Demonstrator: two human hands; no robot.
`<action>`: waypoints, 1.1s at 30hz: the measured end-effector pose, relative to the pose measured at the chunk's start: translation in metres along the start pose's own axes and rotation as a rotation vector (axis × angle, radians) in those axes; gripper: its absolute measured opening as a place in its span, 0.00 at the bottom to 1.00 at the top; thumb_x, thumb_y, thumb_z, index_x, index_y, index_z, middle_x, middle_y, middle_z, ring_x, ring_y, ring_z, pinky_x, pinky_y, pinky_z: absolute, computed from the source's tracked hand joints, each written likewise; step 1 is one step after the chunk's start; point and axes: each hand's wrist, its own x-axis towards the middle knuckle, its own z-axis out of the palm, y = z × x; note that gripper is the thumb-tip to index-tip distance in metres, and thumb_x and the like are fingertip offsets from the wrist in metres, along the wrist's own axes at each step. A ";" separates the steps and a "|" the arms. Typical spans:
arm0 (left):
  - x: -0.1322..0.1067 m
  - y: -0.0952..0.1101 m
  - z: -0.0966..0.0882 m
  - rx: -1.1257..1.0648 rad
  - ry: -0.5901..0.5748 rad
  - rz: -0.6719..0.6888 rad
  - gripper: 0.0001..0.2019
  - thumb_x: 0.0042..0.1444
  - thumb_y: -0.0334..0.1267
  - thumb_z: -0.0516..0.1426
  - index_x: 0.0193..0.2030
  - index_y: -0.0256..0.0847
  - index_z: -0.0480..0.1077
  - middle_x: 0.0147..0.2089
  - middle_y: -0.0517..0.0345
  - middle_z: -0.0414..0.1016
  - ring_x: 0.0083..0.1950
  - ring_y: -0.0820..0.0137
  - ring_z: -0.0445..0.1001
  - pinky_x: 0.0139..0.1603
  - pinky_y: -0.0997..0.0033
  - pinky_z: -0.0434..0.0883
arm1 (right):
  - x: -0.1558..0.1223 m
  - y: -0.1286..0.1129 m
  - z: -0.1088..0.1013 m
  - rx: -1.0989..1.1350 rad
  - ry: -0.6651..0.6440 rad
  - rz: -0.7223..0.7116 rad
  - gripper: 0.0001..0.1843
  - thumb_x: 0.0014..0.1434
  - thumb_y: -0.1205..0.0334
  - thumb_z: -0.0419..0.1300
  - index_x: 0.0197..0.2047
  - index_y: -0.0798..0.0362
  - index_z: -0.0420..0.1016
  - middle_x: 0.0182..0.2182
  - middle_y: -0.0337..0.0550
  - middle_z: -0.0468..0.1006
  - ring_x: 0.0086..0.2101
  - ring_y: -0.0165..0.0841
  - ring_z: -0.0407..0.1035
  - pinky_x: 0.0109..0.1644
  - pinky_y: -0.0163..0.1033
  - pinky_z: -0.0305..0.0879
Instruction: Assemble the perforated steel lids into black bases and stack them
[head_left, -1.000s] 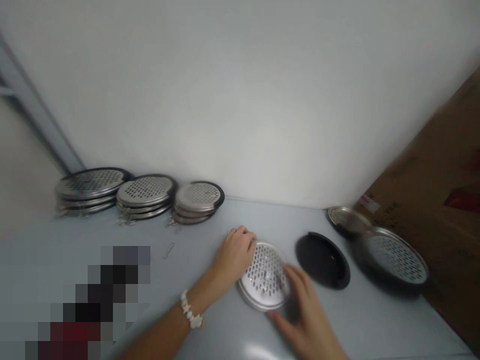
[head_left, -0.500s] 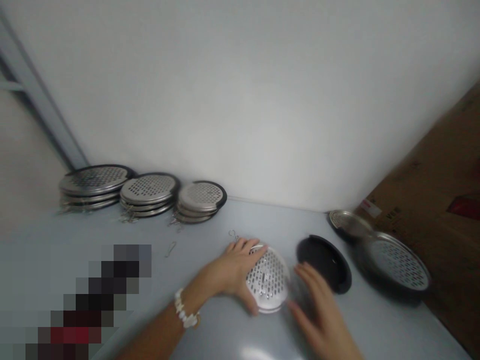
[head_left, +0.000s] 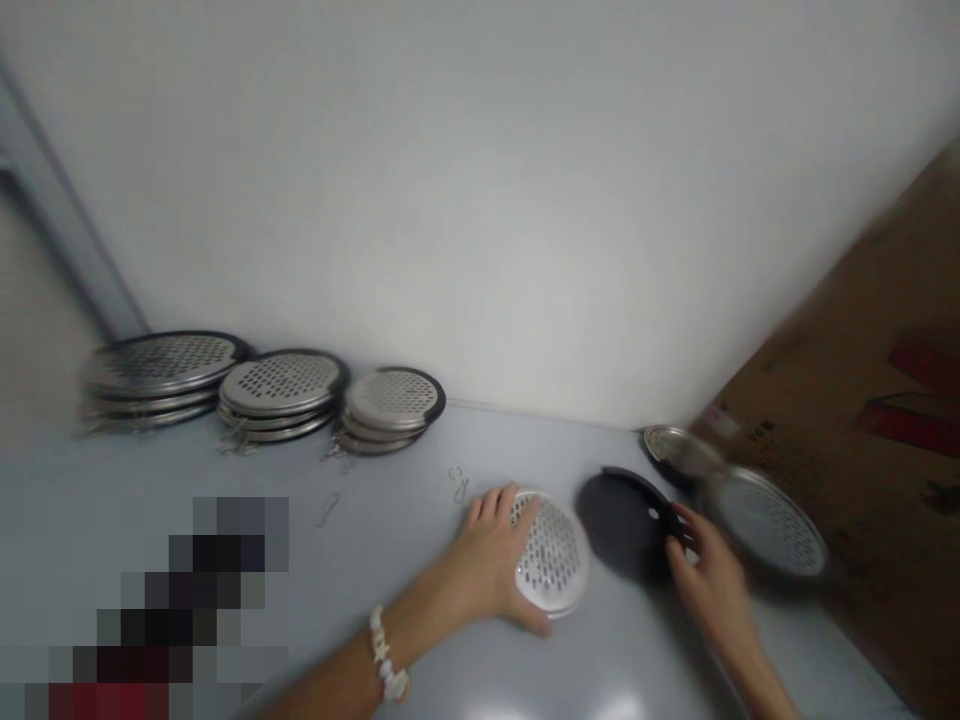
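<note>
My left hand (head_left: 499,565), with a beaded bracelet at the wrist, grips a small round perforated metal plate (head_left: 556,558) that is on or just over the table. Its fingers lie over the far left rim and its thumb at the near edge. My right hand (head_left: 709,565) pinches the right rim of a black round cover (head_left: 619,520), tilted up from the table, with a small light hole near that edge. The cover's left edge comes close to the metal plate. Beyond the plate lies a small wire hook (head_left: 459,485), and another thin hook (head_left: 327,509) lies further left.
Along the wall stand stacks of perforated plates with black rims: large (head_left: 169,360), medium (head_left: 285,382) and small (head_left: 394,397). At right are a small metal disc (head_left: 681,450), a larger perforated plate (head_left: 772,525) and a cardboard box (head_left: 847,400). A pixelated patch covers the lower left.
My right hand has moved right, from beside the metal plate to the black cover, and taken its rim. The cover is now lifted and tilted. My left hand stays on the plate.
</note>
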 end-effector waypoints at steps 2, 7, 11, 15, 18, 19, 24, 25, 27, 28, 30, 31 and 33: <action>0.002 0.004 0.000 -0.001 -0.001 -0.032 0.66 0.31 0.65 0.69 0.75 0.39 0.50 0.76 0.29 0.47 0.73 0.32 0.49 0.70 0.35 0.49 | -0.001 -0.020 -0.003 -0.053 0.090 -0.124 0.26 0.59 0.53 0.54 0.57 0.55 0.72 0.52 0.56 0.76 0.50 0.48 0.73 0.56 0.56 0.69; 0.005 0.013 0.001 0.021 -0.020 -0.100 0.66 0.31 0.63 0.70 0.76 0.38 0.49 0.76 0.29 0.45 0.73 0.32 0.49 0.70 0.36 0.50 | -0.010 -0.066 -0.011 -0.129 0.210 -0.281 0.24 0.63 0.54 0.55 0.60 0.53 0.71 0.54 0.56 0.72 0.54 0.51 0.68 0.60 0.59 0.64; 0.005 0.016 0.001 0.016 -0.011 -0.115 0.65 0.32 0.61 0.70 0.76 0.37 0.50 0.77 0.29 0.44 0.74 0.32 0.48 0.70 0.36 0.49 | -0.008 -0.080 -0.008 -0.111 0.228 -0.318 0.23 0.62 0.56 0.56 0.58 0.53 0.73 0.52 0.56 0.72 0.54 0.50 0.66 0.60 0.60 0.63; 0.005 0.019 -0.002 -0.017 -0.013 -0.134 0.66 0.31 0.60 0.71 0.76 0.37 0.49 0.77 0.30 0.45 0.74 0.33 0.48 0.71 0.37 0.49 | 0.005 -0.065 0.002 0.025 0.169 -0.121 0.23 0.55 0.55 0.57 0.51 0.57 0.76 0.48 0.57 0.75 0.49 0.49 0.71 0.54 0.57 0.69; 0.007 0.022 -0.001 -0.054 -0.015 -0.140 0.67 0.30 0.59 0.72 0.76 0.37 0.49 0.77 0.31 0.44 0.74 0.32 0.47 0.72 0.37 0.49 | 0.003 -0.050 0.014 0.251 -0.103 0.130 0.22 0.51 0.53 0.59 0.46 0.57 0.78 0.40 0.53 0.80 0.38 0.46 0.76 0.42 0.51 0.74; 0.007 0.023 0.001 -0.058 -0.018 -0.140 0.67 0.29 0.59 0.72 0.76 0.37 0.50 0.77 0.31 0.44 0.74 0.32 0.46 0.72 0.37 0.48 | -0.001 -0.048 0.018 0.315 -0.176 0.184 0.22 0.52 0.52 0.60 0.45 0.57 0.79 0.38 0.52 0.81 0.37 0.45 0.77 0.42 0.50 0.74; 0.010 0.027 0.004 -0.065 0.002 -0.130 0.67 0.29 0.59 0.72 0.75 0.37 0.51 0.77 0.31 0.43 0.75 0.34 0.46 0.72 0.38 0.48 | -0.023 -0.061 0.032 0.355 -0.178 0.228 0.22 0.55 0.46 0.63 0.43 0.56 0.79 0.36 0.51 0.82 0.37 0.44 0.77 0.43 0.47 0.73; 0.011 0.028 0.004 -0.060 0.017 -0.122 0.66 0.29 0.59 0.72 0.75 0.37 0.52 0.77 0.32 0.43 0.75 0.34 0.46 0.72 0.39 0.48 | -0.026 -0.067 0.034 0.351 -0.183 0.213 0.21 0.54 0.47 0.64 0.41 0.56 0.79 0.36 0.50 0.82 0.37 0.43 0.77 0.44 0.47 0.73; 0.011 0.030 0.004 -0.034 0.037 -0.119 0.65 0.29 0.55 0.72 0.75 0.38 0.53 0.77 0.33 0.45 0.74 0.36 0.47 0.72 0.41 0.49 | -0.030 -0.079 0.036 0.325 -0.159 0.182 0.18 0.53 0.50 0.65 0.40 0.56 0.79 0.34 0.49 0.82 0.35 0.42 0.76 0.42 0.45 0.72; 0.011 0.030 0.004 -0.018 0.039 -0.128 0.64 0.29 0.54 0.73 0.75 0.38 0.53 0.77 0.34 0.45 0.74 0.36 0.48 0.72 0.42 0.50 | -0.031 -0.084 0.038 0.317 -0.141 0.174 0.17 0.53 0.51 0.65 0.40 0.55 0.79 0.34 0.48 0.81 0.35 0.41 0.76 0.41 0.44 0.72; 0.011 0.031 0.004 0.008 0.046 -0.153 0.63 0.29 0.52 0.73 0.75 0.38 0.55 0.77 0.34 0.46 0.73 0.36 0.50 0.72 0.43 0.51 | -0.032 -0.090 0.041 0.307 -0.117 0.165 0.15 0.53 0.53 0.64 0.39 0.55 0.79 0.34 0.48 0.81 0.35 0.40 0.75 0.41 0.43 0.71; 0.011 0.031 0.004 0.020 0.053 -0.160 0.63 0.29 0.52 0.72 0.74 0.39 0.55 0.77 0.34 0.46 0.73 0.36 0.50 0.71 0.43 0.52 | -0.032 -0.091 0.043 0.288 -0.119 0.155 0.14 0.54 0.54 0.63 0.39 0.55 0.79 0.35 0.48 0.81 0.35 0.40 0.75 0.41 0.43 0.71; 0.012 0.031 0.005 0.049 0.088 -0.172 0.60 0.30 0.52 0.72 0.73 0.41 0.57 0.77 0.36 0.48 0.72 0.36 0.52 0.70 0.43 0.53 | -0.028 -0.093 0.047 0.213 -0.145 0.125 0.13 0.56 0.56 0.62 0.40 0.56 0.79 0.36 0.49 0.81 0.35 0.39 0.74 0.41 0.41 0.70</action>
